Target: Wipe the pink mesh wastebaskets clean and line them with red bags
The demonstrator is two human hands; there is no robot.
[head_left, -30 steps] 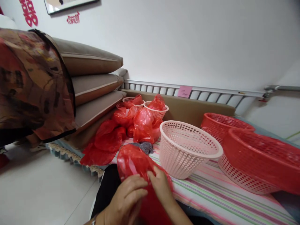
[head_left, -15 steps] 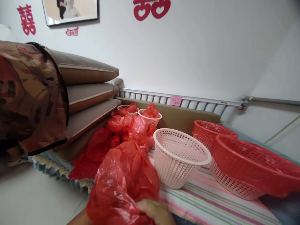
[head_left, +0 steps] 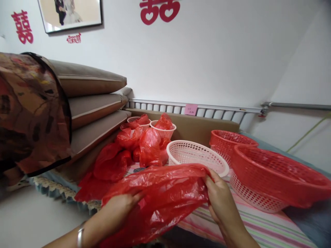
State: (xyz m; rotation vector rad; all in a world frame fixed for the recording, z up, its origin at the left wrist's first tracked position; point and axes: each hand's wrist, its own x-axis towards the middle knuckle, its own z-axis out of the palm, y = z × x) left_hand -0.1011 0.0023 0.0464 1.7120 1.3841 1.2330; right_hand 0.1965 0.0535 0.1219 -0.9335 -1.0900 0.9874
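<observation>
1. The red plastic bag [head_left: 160, 199] is stretched sideways between the two hands, its long axis running left to right along the near edge of the bed [head_left: 258, 227], just in front of the pink basket [head_left: 198, 156].
2. The left hand [head_left: 119, 210] pinches the bag's left end, fingers pressed together on the film; the right hand [head_left: 219, 196] pinches the right end at the bag's upper rim, thumb and fingers closed on it.
3. The pink basket lies directly behind the bag's right half, so the right hand is the nearer one; its knuckles are just beside the basket's rim, while the left hand hangs beyond the bed's near left corner.
4. Further along the bed, toward its far left corner, red bags [head_left: 144, 148] lie heaped by two small baskets [head_left: 162, 129]; red baskets [head_left: 271, 179] stand stacked on pale ones near the right edge.
5. Half a second earlier the bag was a bunched lump held low at the left, only one hand plainly showing; now it is drawn out wide and flat, both hands well apart.
</observation>
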